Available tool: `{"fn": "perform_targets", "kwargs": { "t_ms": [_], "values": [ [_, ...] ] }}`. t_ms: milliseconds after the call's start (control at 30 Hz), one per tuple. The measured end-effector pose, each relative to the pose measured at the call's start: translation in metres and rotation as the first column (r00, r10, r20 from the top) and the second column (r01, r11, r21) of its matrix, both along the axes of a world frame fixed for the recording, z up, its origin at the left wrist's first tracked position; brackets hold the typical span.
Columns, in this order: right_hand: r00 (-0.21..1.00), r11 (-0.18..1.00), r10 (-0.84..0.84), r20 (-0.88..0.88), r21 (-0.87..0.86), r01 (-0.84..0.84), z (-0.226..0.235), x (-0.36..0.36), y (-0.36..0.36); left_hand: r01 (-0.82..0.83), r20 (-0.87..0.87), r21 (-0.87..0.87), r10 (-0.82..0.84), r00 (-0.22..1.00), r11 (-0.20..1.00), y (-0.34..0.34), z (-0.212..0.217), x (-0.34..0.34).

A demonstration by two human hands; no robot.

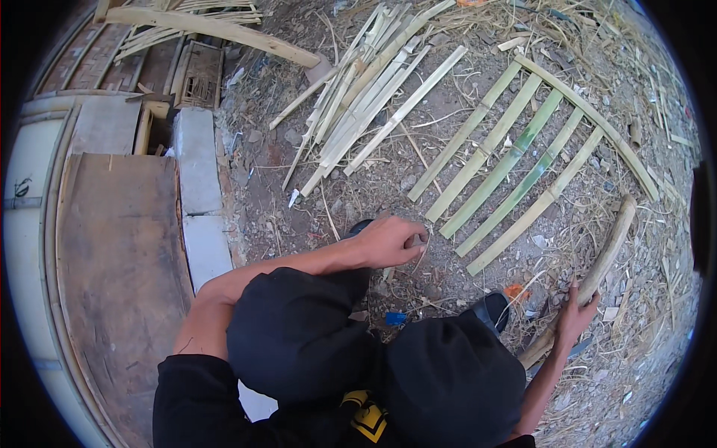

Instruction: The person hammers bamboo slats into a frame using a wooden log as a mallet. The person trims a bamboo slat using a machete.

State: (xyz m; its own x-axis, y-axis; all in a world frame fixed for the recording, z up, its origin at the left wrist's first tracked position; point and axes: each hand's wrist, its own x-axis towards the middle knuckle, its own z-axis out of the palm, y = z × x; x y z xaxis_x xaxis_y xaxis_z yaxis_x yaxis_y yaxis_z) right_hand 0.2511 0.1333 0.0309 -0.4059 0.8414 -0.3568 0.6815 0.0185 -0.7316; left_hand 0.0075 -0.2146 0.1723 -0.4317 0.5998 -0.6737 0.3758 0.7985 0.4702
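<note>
Wooden stick [609, 246]: held in the right hand, taking the picture's middle as the hub of a clock; its rounded upper tip lies at 3 o'clock, its lower part slants down toward 4, behind the forearm.
Right hand [576, 315]: just before 4 o'clock, fingers and thumb wrapped round the stick partway along it.
Left hand [394, 240]: close beside the hub, fingers curled in and thumb drawn near them, a narrow grip; I cannot tell whether anything sits between them.
Laid-out slats [508, 162]: five bamboo strips at 2 o'clock, set side by side with gaps, near ends just beyond the left hand; the third and fourth show the greenest skin.
Crosspiece [618, 141]: a longer strip meeting the slats' far ends, running from 1 o'clock to 3.
Slat heap [366, 112]: pale split strips overlapping at 12 o'clock, one lying apart on its right flank.
Scraps: blue [396, 319] at 5 o'clock, orange [515, 291] at 4, near dark footwear [491, 312].
Knees: black cloth, left [295, 328] at 7 o'clock, right [455, 384] at 5.
Long handle [216, 33]: curved wood at 11 o'clock.
Brown board [123, 284]: toward 8 o'clock, beside pale blocks [198, 160] at 10.
Ground [441, 287]: grey-brown soil strewn with shavings.
</note>
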Motion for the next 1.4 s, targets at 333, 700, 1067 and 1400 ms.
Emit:
{"fn": "perform_targets", "kwargs": {
  "t_ms": [333,700,1067,1400],
  "values": [
    [0.987,0.988,-0.155,0.032,0.027,0.155,0.005,0.005,-0.035,-0.275,-0.74,0.097,0.254,0.623,0.957,-0.103,-0.109,-0.147],
    [0.962,0.965,-0.263,0.071,0.045,0.26,0.11,-0.038,-0.123,-0.367,-0.576,0.264,0.451,0.682,0.892,-0.141,-0.17,-0.171],
    [0.919,0.909,-0.391,0.041,0.176,0.379,0.151,-0.026,-0.152,-0.517,-0.167,0.606,0.732,0.66,0.604,-0.153,-0.106,-0.224],
    [0.847,0.833,-0.531,-0.029,0.164,0.528,0.151,-0.027,-0.167,-0.27,-0.394,0.361,0.409,0.823,0.892,-0.095,-0.149,-0.184]
  ]
}}
